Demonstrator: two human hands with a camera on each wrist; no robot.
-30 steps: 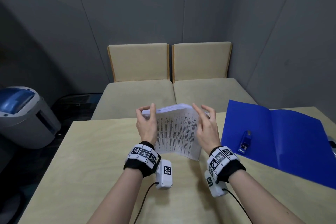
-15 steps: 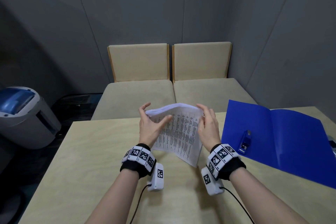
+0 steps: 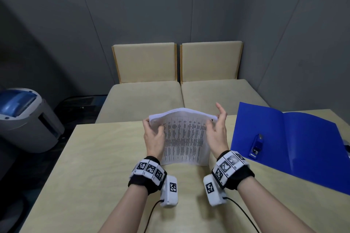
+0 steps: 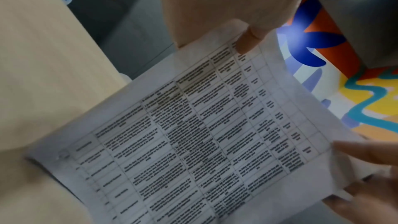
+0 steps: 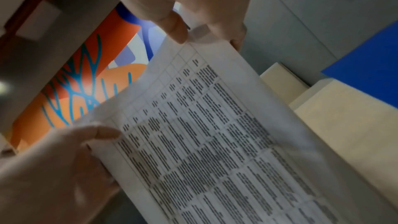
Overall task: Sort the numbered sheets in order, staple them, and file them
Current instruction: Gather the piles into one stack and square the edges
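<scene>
- near the table's (image 3: 94, 157) front edge, both forearms reach in, each with a marker-tagged wristband.
- the left hand (image 3: 153, 138) grasps the stack of sheets (image 3: 184, 138) at its 9 o'clock edge, thumb curled onto the printed face, fingers behind.
- the right hand (image 3: 217, 130) pinches the stack's 1 o'clock corner between thumb and one finger; its other fingers stand loosely straight.
- the sheets stand on their lower edge at the table's middle, leaning away, top edge curved; the front page bears a printed grid of text.
- at 3 o'clock from the sheets, an open blue folder (image 3: 303, 147) lies flat, a blue stapler (image 3: 257, 145) resting on its left leaf.
- at 9 o'clock, off the table, stands a grey and blue shredder (image 3: 24, 119).
- at 12 o'clock, beyond the table, two beige seats (image 3: 180, 92) sit against the grey wall.
</scene>
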